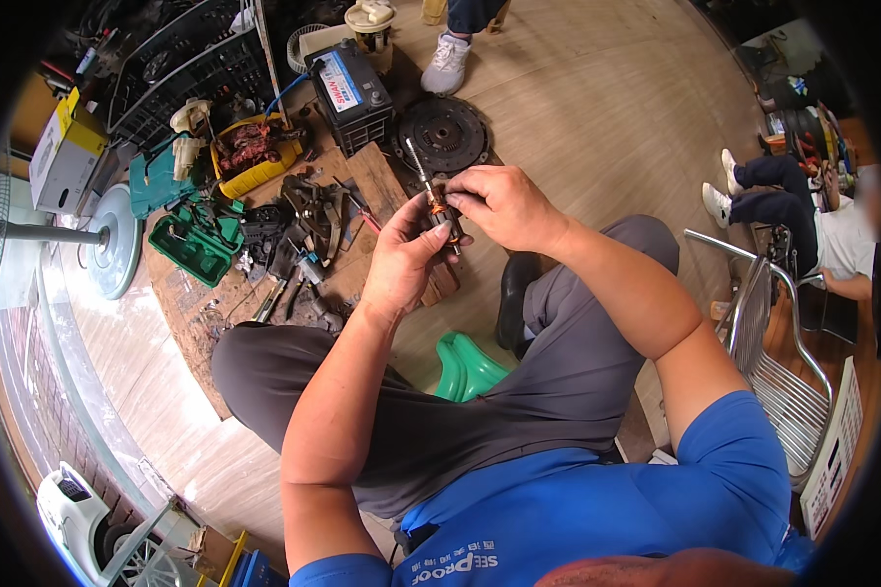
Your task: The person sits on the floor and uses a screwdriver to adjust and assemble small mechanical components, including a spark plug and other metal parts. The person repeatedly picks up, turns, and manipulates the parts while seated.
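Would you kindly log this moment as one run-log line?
left hand: grips motor armature | right hand: pinches its top | shaft tilted up-left | behind: clutch disc, car battery

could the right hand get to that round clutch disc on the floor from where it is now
Probably yes. The right hand hovers just short of the clutch disc, with open floor between them. But both it and the left hand grip the small motor armature, so it would have to release that first.
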The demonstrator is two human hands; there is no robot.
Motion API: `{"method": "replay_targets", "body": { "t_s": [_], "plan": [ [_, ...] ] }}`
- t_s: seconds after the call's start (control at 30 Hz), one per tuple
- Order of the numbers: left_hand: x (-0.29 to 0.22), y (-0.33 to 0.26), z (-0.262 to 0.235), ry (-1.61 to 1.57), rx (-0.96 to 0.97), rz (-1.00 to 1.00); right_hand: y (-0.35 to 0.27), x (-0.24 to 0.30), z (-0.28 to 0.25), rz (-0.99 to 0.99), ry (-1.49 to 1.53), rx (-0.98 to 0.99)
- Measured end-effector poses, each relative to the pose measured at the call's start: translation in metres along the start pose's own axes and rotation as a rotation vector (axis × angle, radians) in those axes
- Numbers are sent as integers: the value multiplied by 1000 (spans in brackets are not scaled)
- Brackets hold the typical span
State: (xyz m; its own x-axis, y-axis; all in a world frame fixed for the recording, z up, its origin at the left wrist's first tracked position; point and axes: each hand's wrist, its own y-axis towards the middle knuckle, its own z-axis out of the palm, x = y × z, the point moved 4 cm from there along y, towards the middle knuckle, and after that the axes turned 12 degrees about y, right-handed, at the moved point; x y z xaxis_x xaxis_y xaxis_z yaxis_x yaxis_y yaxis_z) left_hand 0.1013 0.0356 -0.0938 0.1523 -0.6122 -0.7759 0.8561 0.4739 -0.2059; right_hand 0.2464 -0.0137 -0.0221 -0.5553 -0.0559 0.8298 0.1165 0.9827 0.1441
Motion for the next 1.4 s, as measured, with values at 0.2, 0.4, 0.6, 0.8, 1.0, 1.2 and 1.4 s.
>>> {"method": "replay_targets", "body": {
  "t_s": [0.2, 0.4, 0.6, 0.8, 1.0, 1.2, 1.4],
  "plan": [
    [1, 0, 2, -27, 18, 1, -1, 0, -1, -21, -31, 5],
    [5, 2, -2, -40, 28, 14, -2, 2, 0, -45, -52, 21],
    [2, 1, 0, -25, 29, -3, -2, 5, 0, -92, -60, 5],
    [0, 1, 0, -35, 2, 38, 0, 3, -1, -108, -73, -18],
    [1, 2, 1, -29, -34, 12, -1, 2, -3, -76, -92, -20],
    [3, 2, -1, -22, -21, 16, -1, 1, -3, -111, -81, -24],
    [4, 3, 0, -45, -5, 17, -1, 1, -4, -94, -83, -31]
  ]
}}
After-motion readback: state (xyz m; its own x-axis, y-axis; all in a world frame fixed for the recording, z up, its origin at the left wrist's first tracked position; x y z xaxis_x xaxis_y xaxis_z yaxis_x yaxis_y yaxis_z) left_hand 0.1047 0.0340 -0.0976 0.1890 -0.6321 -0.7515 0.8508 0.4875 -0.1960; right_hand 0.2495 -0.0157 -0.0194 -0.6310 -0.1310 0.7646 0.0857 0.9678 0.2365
